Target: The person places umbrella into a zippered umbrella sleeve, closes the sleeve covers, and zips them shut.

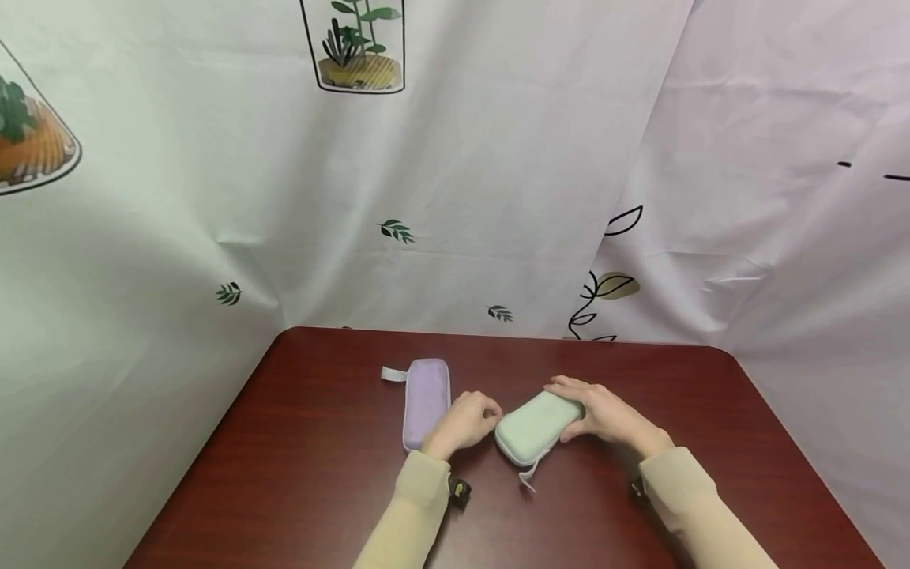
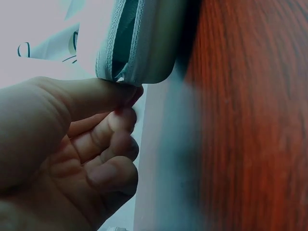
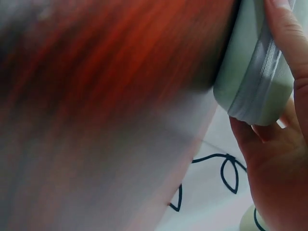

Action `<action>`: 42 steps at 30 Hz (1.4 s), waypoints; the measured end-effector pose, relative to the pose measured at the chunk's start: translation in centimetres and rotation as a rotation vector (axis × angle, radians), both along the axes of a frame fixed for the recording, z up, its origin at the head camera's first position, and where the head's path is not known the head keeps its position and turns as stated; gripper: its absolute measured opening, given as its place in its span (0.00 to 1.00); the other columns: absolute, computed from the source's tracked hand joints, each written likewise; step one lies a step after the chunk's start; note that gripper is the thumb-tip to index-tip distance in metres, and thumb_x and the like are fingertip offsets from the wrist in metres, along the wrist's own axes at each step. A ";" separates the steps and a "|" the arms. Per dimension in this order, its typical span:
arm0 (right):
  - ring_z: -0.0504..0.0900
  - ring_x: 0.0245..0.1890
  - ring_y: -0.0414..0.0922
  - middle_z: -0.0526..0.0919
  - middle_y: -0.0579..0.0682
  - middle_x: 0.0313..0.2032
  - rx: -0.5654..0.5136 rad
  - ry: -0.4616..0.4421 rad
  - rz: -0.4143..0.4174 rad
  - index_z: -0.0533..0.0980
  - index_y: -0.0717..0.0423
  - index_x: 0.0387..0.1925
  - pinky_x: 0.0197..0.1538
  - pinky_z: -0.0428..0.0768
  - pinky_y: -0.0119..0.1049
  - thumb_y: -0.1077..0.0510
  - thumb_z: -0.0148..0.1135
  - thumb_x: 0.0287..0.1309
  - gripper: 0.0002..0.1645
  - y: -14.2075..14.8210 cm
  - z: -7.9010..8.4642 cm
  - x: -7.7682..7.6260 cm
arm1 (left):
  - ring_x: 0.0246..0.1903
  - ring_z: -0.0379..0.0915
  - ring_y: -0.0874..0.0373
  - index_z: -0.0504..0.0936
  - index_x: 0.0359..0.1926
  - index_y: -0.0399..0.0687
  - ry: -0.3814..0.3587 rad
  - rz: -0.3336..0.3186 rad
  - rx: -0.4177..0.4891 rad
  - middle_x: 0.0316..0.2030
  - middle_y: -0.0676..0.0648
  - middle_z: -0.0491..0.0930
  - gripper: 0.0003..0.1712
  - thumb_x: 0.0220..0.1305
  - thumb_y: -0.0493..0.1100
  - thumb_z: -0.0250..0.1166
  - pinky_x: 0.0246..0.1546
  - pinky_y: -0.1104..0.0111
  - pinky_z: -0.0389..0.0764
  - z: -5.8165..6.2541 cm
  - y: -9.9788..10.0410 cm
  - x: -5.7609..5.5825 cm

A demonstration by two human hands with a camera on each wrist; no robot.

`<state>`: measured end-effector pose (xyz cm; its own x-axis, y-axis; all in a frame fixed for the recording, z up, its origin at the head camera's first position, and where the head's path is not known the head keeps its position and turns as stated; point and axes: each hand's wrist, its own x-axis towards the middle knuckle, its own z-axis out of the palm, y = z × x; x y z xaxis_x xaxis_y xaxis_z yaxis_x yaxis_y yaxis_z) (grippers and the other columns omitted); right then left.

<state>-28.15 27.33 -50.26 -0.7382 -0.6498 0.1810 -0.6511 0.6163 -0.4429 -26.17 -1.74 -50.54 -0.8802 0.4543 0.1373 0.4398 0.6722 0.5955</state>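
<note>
A light green zippered case [image 1: 538,427] lies on the table at a slant, with a pale strap [image 1: 527,478] hanging from its near end. My right hand [image 1: 604,412] grips its right end, thumb on the near side and fingers over the far side. At the opposite end, my left hand [image 1: 465,423] pinches the zipper pull, which thumb and forefinger mostly hide. In the left wrist view the zipper [image 2: 118,62] is parted along the visible edge, leaving a dark gap. Along the part in the right wrist view, the zipper band [image 3: 255,82] looks closed.
A lilac zippered case [image 1: 427,399] with a white strap lies just left of my left hand. The dark red wooden table [image 1: 298,474] ends at a white printed curtain [image 1: 455,197] behind and at the sides.
</note>
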 end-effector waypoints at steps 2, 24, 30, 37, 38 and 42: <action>0.69 0.64 0.56 0.71 0.60 0.64 -0.001 -0.014 -0.009 0.72 0.54 0.65 0.60 0.69 0.53 0.39 0.78 0.36 0.52 0.1 0.1 0.0 | 0.24 0.68 0.66 0.88 0.31 0.50 -0.001 0.000 0.000 0.21 0.60 0.76 0.06 0.61 0.38 0.66 0.30 0.72 0.72 0.0 -0.1 -0.1; 0.78 0.54 0.54 0.78 0.59 0.56 -0.016 0.144 -0.096 0.76 0.61 0.58 0.52 0.75 0.52 0.43 0.82 0.31 0.50 -0.6 -0.2 1.0 | 0.16 0.58 0.66 0.80 0.21 0.49 0.028 -0.003 -0.027 0.13 0.60 0.62 0.12 0.60 0.34 0.63 0.21 0.73 0.64 0.4 -0.8 -0.1; 0.78 0.53 0.51 0.78 0.56 0.56 -0.012 0.103 -0.147 0.76 0.60 0.59 0.52 0.76 0.50 0.45 0.83 0.30 0.50 -0.9 0.0 1.5 | 0.16 0.57 0.66 0.78 0.18 0.51 0.036 -0.001 -0.036 0.11 0.60 0.60 0.14 0.59 0.34 0.63 0.20 0.73 0.63 0.3 -0.8 -0.2; 0.78 0.50 0.47 0.78 0.52 0.55 -0.010 0.119 -0.176 0.76 0.59 0.58 0.50 0.76 0.47 0.46 0.83 0.30 0.49 -1.2 0.0 1.9 | 0.16 0.59 0.66 0.79 0.18 0.52 0.039 0.003 -0.036 0.11 0.61 0.61 0.14 0.58 0.35 0.63 0.21 0.72 0.64 0.2 -1.0 -0.3; 0.78 0.49 0.47 0.78 0.51 0.55 -0.010 0.122 -0.184 0.76 0.59 0.58 0.49 0.76 0.47 0.46 0.83 0.30 0.49 -1.2 0.0 1.9 | 0.16 0.59 0.66 0.79 0.18 0.52 0.040 0.005 -0.037 0.11 0.61 0.61 0.13 0.58 0.35 0.63 0.21 0.72 0.64 0.2 -1.0 -0.3; 0.79 0.49 0.48 0.79 0.52 0.55 -0.003 0.132 -0.223 0.77 0.59 0.58 0.49 0.77 0.48 0.46 0.83 0.31 0.49 -1.4 0.0 2.2 | 0.16 0.58 0.66 0.78 0.17 0.53 0.045 0.011 -0.038 0.11 0.61 0.60 0.14 0.58 0.35 0.63 0.20 0.72 0.63 0.2 -1.0 -0.3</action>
<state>-25.96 25.94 -50.23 -0.8332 -0.4729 0.2867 -0.5514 0.7501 -0.3651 -26.48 -2.79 -50.35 -0.8783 0.4505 0.1599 0.4585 0.6990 0.5489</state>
